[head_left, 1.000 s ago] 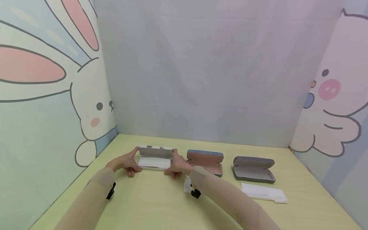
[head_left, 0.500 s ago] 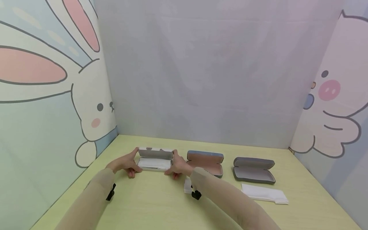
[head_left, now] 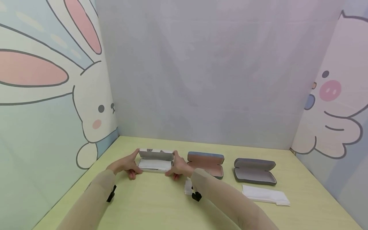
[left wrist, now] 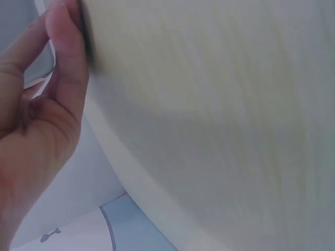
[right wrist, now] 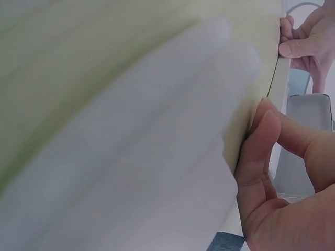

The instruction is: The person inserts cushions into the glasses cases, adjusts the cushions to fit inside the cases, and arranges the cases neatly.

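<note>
Counter [head_left: 143, 204]: a white case [head_left: 156, 155] stands at its far left, lid raised. Case judged light, stiff-shelled and somewhat slippery; best held by both short ends. Fingers of the left hand [head_left: 126, 164] and right hand [head_left: 179, 165] grip those ends, parted from lid to front edge, case between. Folded white cloth [head_left: 156, 164], judged soft, lies inside.

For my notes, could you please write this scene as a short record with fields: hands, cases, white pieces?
Left hand: grips left end of white case
Right hand: grips its right end
White case: lid open, folded white piece inside
Blue case: open, partly hidden by right arm
Grey case: open
Rightmost loose piece: in front of grey case
Other loose piece: partly hidden by right arm
</note>
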Demonstrator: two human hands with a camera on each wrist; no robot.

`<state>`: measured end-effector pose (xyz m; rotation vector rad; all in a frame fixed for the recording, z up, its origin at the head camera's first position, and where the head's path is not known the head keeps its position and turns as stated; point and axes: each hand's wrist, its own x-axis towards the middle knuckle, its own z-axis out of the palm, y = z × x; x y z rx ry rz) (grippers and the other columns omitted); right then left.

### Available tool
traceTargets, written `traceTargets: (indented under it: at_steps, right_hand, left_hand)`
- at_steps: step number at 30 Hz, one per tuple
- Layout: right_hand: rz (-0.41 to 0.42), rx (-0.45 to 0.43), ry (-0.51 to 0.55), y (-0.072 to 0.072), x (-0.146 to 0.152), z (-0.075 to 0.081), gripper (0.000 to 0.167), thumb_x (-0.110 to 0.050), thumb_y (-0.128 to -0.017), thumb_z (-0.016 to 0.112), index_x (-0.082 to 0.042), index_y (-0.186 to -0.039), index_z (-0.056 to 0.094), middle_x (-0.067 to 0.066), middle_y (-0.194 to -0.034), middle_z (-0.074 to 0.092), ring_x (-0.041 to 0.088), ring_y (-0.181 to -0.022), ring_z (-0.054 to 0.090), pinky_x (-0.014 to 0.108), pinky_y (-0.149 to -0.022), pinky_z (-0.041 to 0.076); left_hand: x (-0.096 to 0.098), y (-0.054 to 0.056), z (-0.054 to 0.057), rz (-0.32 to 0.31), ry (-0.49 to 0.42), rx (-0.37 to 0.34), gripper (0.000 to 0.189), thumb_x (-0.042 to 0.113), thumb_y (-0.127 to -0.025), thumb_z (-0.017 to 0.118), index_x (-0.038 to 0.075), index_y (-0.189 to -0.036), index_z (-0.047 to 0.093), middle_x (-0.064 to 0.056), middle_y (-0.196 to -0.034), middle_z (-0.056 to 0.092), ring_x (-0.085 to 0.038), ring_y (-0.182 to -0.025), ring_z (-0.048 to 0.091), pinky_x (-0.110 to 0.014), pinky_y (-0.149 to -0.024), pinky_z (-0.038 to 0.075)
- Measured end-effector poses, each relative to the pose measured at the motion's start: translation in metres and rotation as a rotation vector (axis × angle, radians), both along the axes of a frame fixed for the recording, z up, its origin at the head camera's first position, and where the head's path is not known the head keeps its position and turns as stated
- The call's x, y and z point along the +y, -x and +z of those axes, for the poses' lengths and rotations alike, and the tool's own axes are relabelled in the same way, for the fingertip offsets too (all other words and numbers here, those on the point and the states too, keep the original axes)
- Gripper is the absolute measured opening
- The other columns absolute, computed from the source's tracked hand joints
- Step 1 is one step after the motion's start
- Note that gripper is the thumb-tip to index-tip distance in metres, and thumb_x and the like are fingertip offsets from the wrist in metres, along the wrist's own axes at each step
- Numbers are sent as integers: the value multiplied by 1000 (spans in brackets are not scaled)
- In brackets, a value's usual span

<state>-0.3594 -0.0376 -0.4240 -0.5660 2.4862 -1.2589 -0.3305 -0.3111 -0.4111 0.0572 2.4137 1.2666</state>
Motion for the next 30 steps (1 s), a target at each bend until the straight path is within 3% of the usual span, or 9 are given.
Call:
traceTargets:
  at_steps: [7, 12, 14, 16, 20, 30]
  right_hand:
    - [-10, 0, 1, 0, -2, 1, 94, -8, -72, 85, -10, -143, 23, 16, -69, 62, 17, -36, 54, 30, -39, 52]
    - [-24, 2, 1, -2, -2, -1, 85, -7, -72, 85, -10, -135, 27, 16, -74, 59, 18, -37, 54, 30, -38, 51]
    - [-24, -2, 6, -2, -1, -2, 82, -6, -72, 84, -10, -131, 28, 17, -72, 59, 18, -36, 53, 30, -37, 51]
    - [-17, -1, 13, -2, -1, -3, 79, -6, -72, 84, -10, -129, 29, 17, -69, 59, 18, -36, 53, 30, -37, 51]
    - [-5, 4, 27, -3, 0, -4, 76, -6, -73, 84, -10, -126, 29, 16, -66, 59, 18, -36, 53, 30, -38, 51]
    - [-2, 8, 50, -6, -1, -3, 77, -4, -74, 82, -9, -129, 29, 16, -65, 60, 19, -37, 54, 34, -40, 54]
  left_hand:
    - [-2, 0, -2, 15, -4, 1, 121, 7, -84, 73, 16, -149, -28, -7, -64, 62, -13, -45, 59, -27, -49, 56]
    - [0, 1, -2, -5, 16, 8, 121, 7, -84, 74, 15, -149, -28, -8, -64, 64, -14, -45, 59, -28, -48, 56]
    - [1, 2, -2, -20, 25, 20, 118, 7, -84, 74, 15, -150, -23, -9, -64, 64, -14, -45, 60, -29, -47, 56]
    - [1, 2, -2, -30, 29, 34, 107, 7, -83, 74, 15, -150, -10, -10, -64, 65, -15, -44, 60, -29, -46, 56]
    - [1, 3, -2, -45, 37, 66, 79, 5, -84, 73, 13, -133, 13, -11, -64, 66, -15, -44, 60, -29, -45, 56]
    - [0, 0, -3, -39, 29, 84, 75, 4, -84, 72, 15, -131, 15, -12, -61, 65, -15, -43, 59, -30, -43, 55]
